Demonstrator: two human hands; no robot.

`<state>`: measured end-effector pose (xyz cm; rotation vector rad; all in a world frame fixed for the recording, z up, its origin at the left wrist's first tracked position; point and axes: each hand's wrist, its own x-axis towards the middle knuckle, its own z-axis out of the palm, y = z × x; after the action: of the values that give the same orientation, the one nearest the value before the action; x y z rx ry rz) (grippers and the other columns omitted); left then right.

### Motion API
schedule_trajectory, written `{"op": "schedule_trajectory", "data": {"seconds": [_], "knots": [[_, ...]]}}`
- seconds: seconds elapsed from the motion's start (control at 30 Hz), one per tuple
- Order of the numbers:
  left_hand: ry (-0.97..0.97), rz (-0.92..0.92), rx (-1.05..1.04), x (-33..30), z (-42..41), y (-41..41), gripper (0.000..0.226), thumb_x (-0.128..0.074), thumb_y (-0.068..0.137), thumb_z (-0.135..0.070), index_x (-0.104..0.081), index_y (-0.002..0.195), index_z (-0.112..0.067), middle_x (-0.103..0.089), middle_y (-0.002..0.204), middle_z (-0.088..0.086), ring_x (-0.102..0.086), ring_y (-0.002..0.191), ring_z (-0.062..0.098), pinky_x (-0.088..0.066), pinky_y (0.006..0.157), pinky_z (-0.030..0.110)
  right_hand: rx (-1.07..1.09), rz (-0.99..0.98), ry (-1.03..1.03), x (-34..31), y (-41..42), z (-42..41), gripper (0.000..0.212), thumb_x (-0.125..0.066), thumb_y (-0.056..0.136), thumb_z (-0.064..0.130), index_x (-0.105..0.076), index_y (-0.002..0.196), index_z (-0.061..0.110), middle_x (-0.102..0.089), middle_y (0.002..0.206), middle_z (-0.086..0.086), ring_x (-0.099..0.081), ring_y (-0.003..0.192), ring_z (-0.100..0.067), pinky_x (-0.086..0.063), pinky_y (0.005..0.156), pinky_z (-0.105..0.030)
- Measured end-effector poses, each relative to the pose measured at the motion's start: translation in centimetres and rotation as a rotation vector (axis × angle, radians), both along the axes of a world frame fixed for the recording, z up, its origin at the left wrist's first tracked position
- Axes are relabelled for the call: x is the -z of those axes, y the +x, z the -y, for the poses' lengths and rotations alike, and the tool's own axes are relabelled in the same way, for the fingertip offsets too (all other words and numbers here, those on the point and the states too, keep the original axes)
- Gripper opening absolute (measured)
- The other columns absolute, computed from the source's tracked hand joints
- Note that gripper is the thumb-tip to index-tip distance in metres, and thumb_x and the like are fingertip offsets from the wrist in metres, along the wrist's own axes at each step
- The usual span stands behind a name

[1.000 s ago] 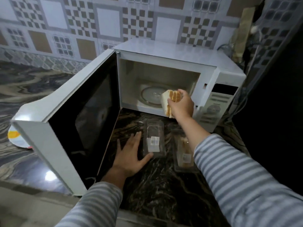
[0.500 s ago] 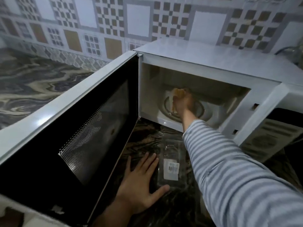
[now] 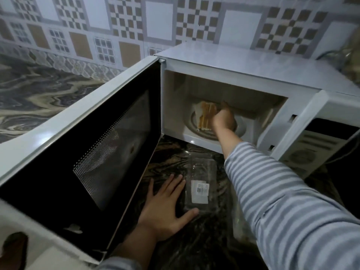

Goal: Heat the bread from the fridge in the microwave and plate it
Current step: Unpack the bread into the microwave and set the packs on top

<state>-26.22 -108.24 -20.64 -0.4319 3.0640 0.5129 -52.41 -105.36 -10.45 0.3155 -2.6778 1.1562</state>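
The white microwave [image 3: 243, 63] stands on the dark marbled counter with its door [image 3: 93, 152] swung wide to the left. Inside, a stack of bread slices [image 3: 205, 117] stands on edge over the glass turntable [image 3: 241, 129]. My right hand [image 3: 224, 118] reaches into the cavity and grips the bread from its right side. My left hand [image 3: 165, 207] rests flat on the counter, fingers spread, beside a clear plastic bread container [image 3: 200, 184] with a white barcode label. No plate is in view.
The open door blocks the space left of the counter strip where my left hand lies. The microwave's control panel [image 3: 307, 151] is at the right, with a cable behind. A patterned tiled wall [image 3: 136, 26] runs along the back.
My right hand has carried the bread from in front of the microwave into the cavity, over the turntable. My view has moved closer. The left hand has stayed flat on the counter.
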Motion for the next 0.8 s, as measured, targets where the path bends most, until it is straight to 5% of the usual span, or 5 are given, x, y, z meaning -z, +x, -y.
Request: {"op": "schedule_trajectory", "data": {"seconds": [0.07,0.27,0.53,0.67,0.8], "knots": [[0.004,-0.013,-0.006,0.0,-0.2,0.0,0.102,0.000,0.065,-0.087,-0.002,0.153,-0.034,0.009,0.158,-0.021,0.018,0.142,-0.002,0.017,0.115,0.049,-0.021,-0.043,0.081,0.4,1.4,-1.7,0.026,-0.043,0.099,0.033,-0.064,0.102,0.019,-0.064,0.118,-0.003,-0.056,0.107,-0.020,-0.034,0.080,-0.023],[0.025,-0.012,-0.005,0.0,-0.3,0.1,0.110,-0.004,0.061,-0.093,-0.007,0.153,-0.033,-0.004,0.160,-0.016,0.005,0.146,0.005,0.011,0.116,0.053,-0.162,0.039,0.143,0.9,7.8,-8.5,0.034,-0.060,0.087,0.015,-0.062,0.120,0.022,-0.058,0.127,-0.005,-0.056,0.114,-0.025,-0.046,0.091,-0.029],[-0.087,-0.494,0.014,0.1,-2.6,2.1,0.091,-0.031,0.080,-0.073,-0.016,0.152,-0.019,-0.017,0.159,0.001,-0.013,0.147,0.021,-0.001,0.115,0.057,-0.192,-0.161,0.137,3.5,17.7,-18.1,0.020,-0.063,0.086,0.017,-0.070,0.103,0.022,-0.060,0.110,-0.002,-0.055,0.106,-0.021,-0.046,0.093,-0.033],[-0.088,-0.590,0.198,-0.7,-6.8,2.6,0.077,-0.042,0.084,-0.062,-0.034,0.146,-0.016,-0.036,0.149,0.008,-0.030,0.139,0.026,-0.021,0.114,0.047,-0.233,-0.192,0.218,5.5,21.9,-22.1,0.018,-0.061,0.087,0.014,-0.073,0.100,0.018,-0.062,0.102,-0.001,-0.052,0.098,-0.017,-0.041,0.088,-0.026],[-0.048,-0.484,0.238,-0.1,-10.2,2.6,0.069,-0.047,0.084,-0.060,-0.038,0.141,-0.022,-0.042,0.141,-0.001,-0.034,0.128,0.019,-0.031,0.102,0.035,-0.372,-0.119,0.330,6.8,23.6,-24.7,0.018,-0.062,0.090,0.016,-0.073,0.103,0.017,-0.066,0.101,0.004,-0.054,0.095,-0.013,-0.045,0.087,-0.026]]}}
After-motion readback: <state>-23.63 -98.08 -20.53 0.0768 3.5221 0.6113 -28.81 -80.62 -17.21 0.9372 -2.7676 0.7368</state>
